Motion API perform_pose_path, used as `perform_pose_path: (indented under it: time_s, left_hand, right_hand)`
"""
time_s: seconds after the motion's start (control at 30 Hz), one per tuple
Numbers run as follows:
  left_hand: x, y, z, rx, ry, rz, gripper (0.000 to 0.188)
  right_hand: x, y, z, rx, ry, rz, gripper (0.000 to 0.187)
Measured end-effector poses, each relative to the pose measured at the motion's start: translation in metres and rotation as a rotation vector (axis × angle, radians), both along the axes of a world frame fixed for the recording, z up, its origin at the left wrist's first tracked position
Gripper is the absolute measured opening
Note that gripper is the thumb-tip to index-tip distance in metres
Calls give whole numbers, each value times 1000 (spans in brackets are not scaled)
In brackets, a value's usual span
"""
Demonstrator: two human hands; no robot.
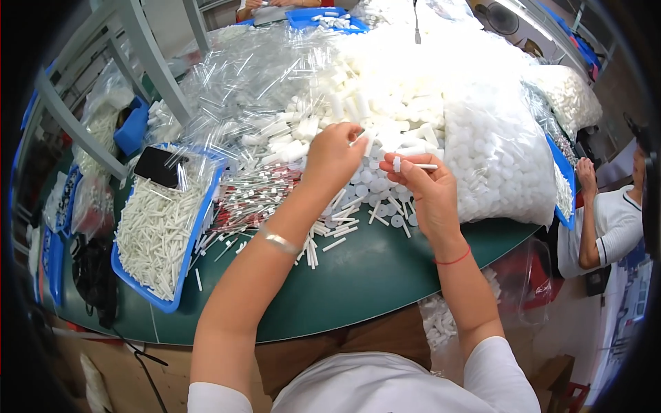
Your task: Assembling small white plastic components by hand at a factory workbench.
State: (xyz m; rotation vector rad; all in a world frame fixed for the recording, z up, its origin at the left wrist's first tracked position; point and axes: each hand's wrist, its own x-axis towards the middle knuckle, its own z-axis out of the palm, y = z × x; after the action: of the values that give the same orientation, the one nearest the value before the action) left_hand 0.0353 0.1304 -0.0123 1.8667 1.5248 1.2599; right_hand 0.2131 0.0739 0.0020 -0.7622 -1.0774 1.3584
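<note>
My left hand [335, 153] is closed in a pinch over the pile of white foam-like cylinders [296, 150]. Whatever lies between its fingertips is too bright and small to make out. Just to its right, my right hand [432, 193] grips a thin white plastic stick [427, 166] between thumb and fingers, with a small white collar-like piece [396, 164] at the fingertips. Translucent round discs [375, 180] and loose white sticks [335, 245] lie on the green table below the hands. A heap of thin rods with white ends [258, 196] sits beside my left forearm.
A blue tray [175, 292] of short white sticks, with a dark phone-like slab [157, 166] on it, stands left. Clear tubes [237, 79] spread behind. A large bag of translucent caps [499, 155] bulges at right. Grey metal bars [153, 58] rise at left; another person [606, 220] sits at right.
</note>
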Motion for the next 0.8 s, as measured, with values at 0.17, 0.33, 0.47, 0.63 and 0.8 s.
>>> perform_pose_path:
  time_s: [0.17,0.33,0.47,0.63,0.8]
  left_hand:
    - [24,26,-13,71,359,69,34]
    - [12,5,-9,94,133,46,29]
    - [-1,-47,16,-229,-187,-72,24]
    - [-5,-91,6,-273,-433,-260,27]
    - [-5,-106,0,-331,-540,-290,34]
  right_hand:
    - [8,4,-4,36,26,-49,16]
    - [12,6,-9,15,22,-87,18]
    - [2,1,-10,124,-106,-61,19]
    - [-12,-10,-20,455,-437,-67,12]
    - [-17,-15,-20,603,-595,-125,11]
